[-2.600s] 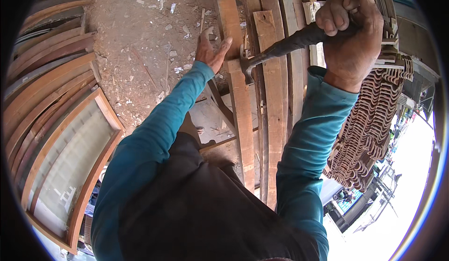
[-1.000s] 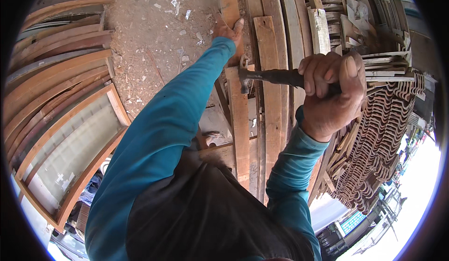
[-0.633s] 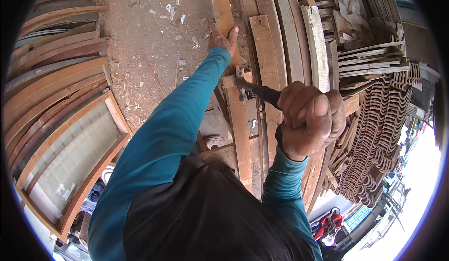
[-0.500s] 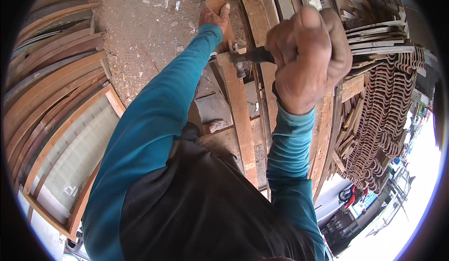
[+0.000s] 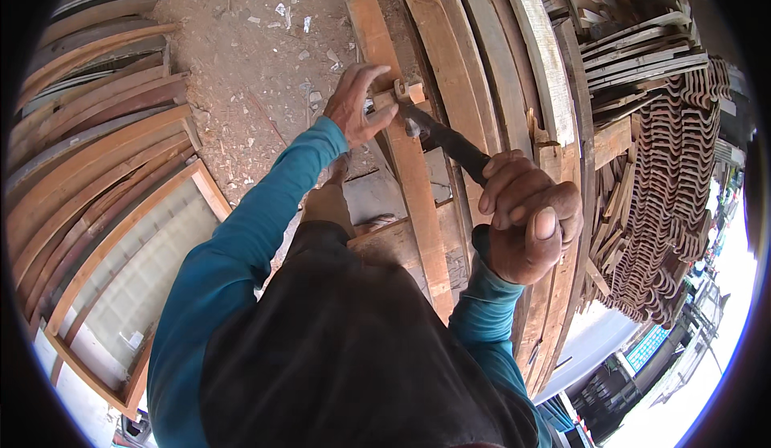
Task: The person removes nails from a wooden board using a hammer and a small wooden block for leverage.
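My right hand point(image 5: 530, 215) is closed around the dark handle of a hammer point(image 5: 459, 149). The hammer's head rests at or just above a narrow reddish-brown plank point(image 5: 419, 207), beside a small wooden block point(image 5: 410, 93). My left hand point(image 5: 360, 104) is at the plank's left edge with fingers spread. Its thumb points toward the hammer head; whether the fingertips touch the wood I cannot tell. Beyond the hand, a reddish-brown board point(image 5: 365, 18) stretches away from me.
Several long boards point(image 5: 454, 62) lie along the right, with stacked clay roof tiles point(image 5: 671, 191) further out. On the left stand wooden frames, one with a pale panel point(image 5: 132, 263). Wood chips litter the dirt floor point(image 5: 241, 70). A cross board point(image 5: 385, 243) lies under the plank.
My left hand has let go of the board and come nearer, its fingers opening beside the hammer head. My right hand has lowered, and more of the hammer's handle shows.
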A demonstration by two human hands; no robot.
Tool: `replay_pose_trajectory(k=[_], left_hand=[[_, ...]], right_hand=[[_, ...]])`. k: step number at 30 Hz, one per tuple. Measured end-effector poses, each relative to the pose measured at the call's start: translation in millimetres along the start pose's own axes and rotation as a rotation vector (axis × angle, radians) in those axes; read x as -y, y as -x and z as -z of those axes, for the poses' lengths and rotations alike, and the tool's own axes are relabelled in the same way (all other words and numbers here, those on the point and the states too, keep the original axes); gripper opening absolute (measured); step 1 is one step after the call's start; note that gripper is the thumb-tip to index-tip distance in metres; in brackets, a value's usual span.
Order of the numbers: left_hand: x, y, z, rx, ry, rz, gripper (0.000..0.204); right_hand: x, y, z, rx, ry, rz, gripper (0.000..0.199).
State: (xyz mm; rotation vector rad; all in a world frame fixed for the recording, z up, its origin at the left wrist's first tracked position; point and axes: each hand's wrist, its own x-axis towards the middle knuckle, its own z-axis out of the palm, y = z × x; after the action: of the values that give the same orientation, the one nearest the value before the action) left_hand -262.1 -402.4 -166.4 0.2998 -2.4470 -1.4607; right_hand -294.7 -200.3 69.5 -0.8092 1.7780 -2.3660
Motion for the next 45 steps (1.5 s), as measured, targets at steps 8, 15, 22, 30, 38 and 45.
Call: replay_pose_trajectory(k=[8,15,22,30,38,45], left_hand=[[1,22,-37,-0.056,-0.124,-0.085,0.042],[-22,29,-32,-0.026,-0.178,-0.069,0.041],[-34,40,-31,-0.033,-0.179,0.079,0.042],[-35,37,-34,0.01,-0.184,0.005,0.043],[-53,143,-72,0.196,0.147,0.327,0.039],[-181,299,-130,0.352,1.142,0.744,0.058]], right_hand=[[-6,-16,-7,-0.108,-0.065,0.066,0.027],[0,-12,-19,-0.135,-0.054,0.14,0.03],[0,-41,-44,-0.154,0.175,0.004,0.03],[26,87,50,-0.445,-0.098,0.147,0.034],[119,162,120,-0.441,-0.099,0.191,0.031],[257,318,201,-0.347,-0.113,0.306,0.027]])
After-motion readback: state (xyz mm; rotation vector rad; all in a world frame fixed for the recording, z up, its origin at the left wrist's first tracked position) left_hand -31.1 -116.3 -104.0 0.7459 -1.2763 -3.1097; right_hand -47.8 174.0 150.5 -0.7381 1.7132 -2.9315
